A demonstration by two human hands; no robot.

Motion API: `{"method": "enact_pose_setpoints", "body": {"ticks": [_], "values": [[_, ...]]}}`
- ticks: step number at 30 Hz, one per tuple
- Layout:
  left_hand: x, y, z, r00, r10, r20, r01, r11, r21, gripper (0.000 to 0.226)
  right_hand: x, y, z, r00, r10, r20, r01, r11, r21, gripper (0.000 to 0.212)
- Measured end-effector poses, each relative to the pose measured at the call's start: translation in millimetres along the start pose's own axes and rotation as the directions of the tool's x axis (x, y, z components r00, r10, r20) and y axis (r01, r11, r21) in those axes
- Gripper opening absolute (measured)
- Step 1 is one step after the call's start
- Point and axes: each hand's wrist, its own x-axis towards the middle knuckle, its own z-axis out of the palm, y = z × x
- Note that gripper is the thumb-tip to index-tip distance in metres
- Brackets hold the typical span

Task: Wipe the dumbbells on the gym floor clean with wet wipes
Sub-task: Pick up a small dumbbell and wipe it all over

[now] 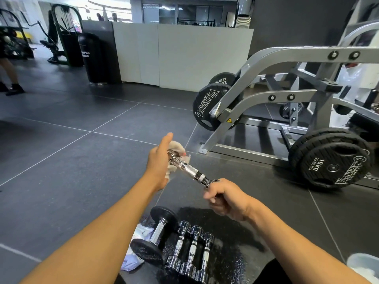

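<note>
I hold a small chrome dumbbell (189, 168) in the air, slanting from far left to near right. My right hand (227, 198) grips its near end. My left hand (159, 160) wraps a whitish wet wipe (177, 147) round the far end, with the thumb sticking up. On the floor below lie a black-headed dumbbell (154, 238) and three small chrome dumbbells (192, 251) side by side. A white wipes pack (136, 251) lies partly under the black one.
A grey plate-loaded machine (276, 95) with black Olympia weight plates (336, 162) stands close on the right. A white partition (184, 58) and black punching bag (92, 58) are at the back. A person's legs (9, 78) show far left. A pale container (363, 267) sits bottom right.
</note>
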Motion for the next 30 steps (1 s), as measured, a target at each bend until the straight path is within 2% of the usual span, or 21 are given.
{"method": "enact_pose_setpoints", "body": {"ticks": [2,4,6,8,10,12,13,14,15,16,17,18,19,20,21,22,24,26,28,29,30], "values": [[-4,2,0,0.995,0.091,0.043,-0.096,0.984,0.153,0.057,0,-1,-3,0.996,0.002,0.085,-0.013,0.991,0.135,0.026],[-2,-3,-2,0.981,0.179,0.069,-0.192,0.924,0.330,0.061,0,0,-5,0.999,-0.016,0.047,0.010,0.991,0.130,0.027],[2,-9,-6,0.972,0.216,0.097,-0.235,0.829,0.508,0.064,-2,0,-4,0.994,-0.076,-0.074,0.074,0.997,-0.029,0.027],[3,-11,-8,0.969,0.216,0.119,-0.244,0.753,0.612,0.061,-5,-3,-1,0.972,-0.176,-0.157,0.126,0.950,-0.286,0.025],[2,-9,-8,0.974,0.187,0.128,-0.222,0.685,0.694,0.057,-9,-5,-1,0.942,-0.290,-0.168,0.115,0.751,-0.651,0.028],[2,-8,-9,0.985,0.120,0.123,-0.171,0.632,0.756,0.057,-11,-6,-3,0.913,-0.387,-0.129,0.013,0.343,-0.939,0.031],[1,-8,-9,0.990,0.088,0.114,-0.144,0.621,0.771,0.058,-11,-4,-5,0.899,-0.426,-0.104,-0.051,0.133,-0.990,0.034],[-1,-7,-8,0.992,0.071,0.104,-0.126,0.619,0.775,0.058,-9,-3,-7,0.888,-0.451,-0.086,-0.095,0.003,-0.995,0.037],[-2,-7,-8,0.994,0.064,0.092,-0.112,0.626,0.772,0.058,-7,-2,-8,0.879,-0.470,-0.083,-0.109,-0.029,-0.994,0.037],[-2,-7,-7,0.994,0.076,0.082,-0.112,0.637,0.763,0.058,-7,-3,-6,0.879,-0.467,-0.098,-0.104,0.012,-0.994,0.034],[-3,-7,-6,0.993,0.092,0.073,-0.116,0.653,0.748,0.058,-7,-5,-4,0.887,-0.445,-0.125,-0.082,0.115,-0.990,0.030],[-2,-8,-5,0.992,0.107,0.060,-0.117,0.678,0.725,0.057,-7,-6,0,0.903,-0.400,-0.157,-0.046,0.273,-0.961,0.028],[-1,-10,-6,0.992,0.121,0.045,-0.118,0.712,0.692,0.054,-6,-6,1,0.924,-0.336,-0.181,0.007,0.490,-0.872,0.027],[2,-12,-7,0.990,0.140,0.029,-0.125,0.747,0.653,0.051,-5,-6,0,0.946,-0.262,-0.188,0.065,0.726,-0.685,0.028],[5,-14,-7,0.988,0.154,0.004,-0.124,0.778,0.615,0.048,-4,-5,-2,0.968,-0.177,-0.180,0.087,0.903,-0.421,0.027],[5,-15,-6,0.986,0.165,-0.022,-0.122,0.805,0.580,0.045,-2,-3,-4,0.987,-0.073,-0.140,0.051,0.987,-0.153,0.026],[2,-14,-1,0.983,0.174,-0.052,-0.128,0.867,0.482,0.040,-1,-3,-6,0.997,0.076,-0.021,-0.071,0.981,0.183,0.024],[-1,-13,4,0.983,0.175,-0.060,-0.139,0.912,0.387,0.038,-1,-6,-6,0.997,0.066,-0.038,-0.058,0.983,0.175,0.022],[1,-13,4,0.988,0.131,-0.080,-0.097,0.935,0.340,0.038,-1,-6,-4,0.976,-0.108,-0.188,0.067,0.975,-0.212,0.024],[3,-13,2,0.992,0.094,-0.085,-0.060,0.939,0.338,0.038,-1,-6,-2,0.947,-0.235,-0.217,0.107,0.873,-0.476,0.027],[5,-14,-1,0.996,0.052,-0.078,-0.022,0.937,0.348,0.040,0,-3,-1,0.920,-0.334,-0.206,0.103,0.711,-0.695,0.029]]}}
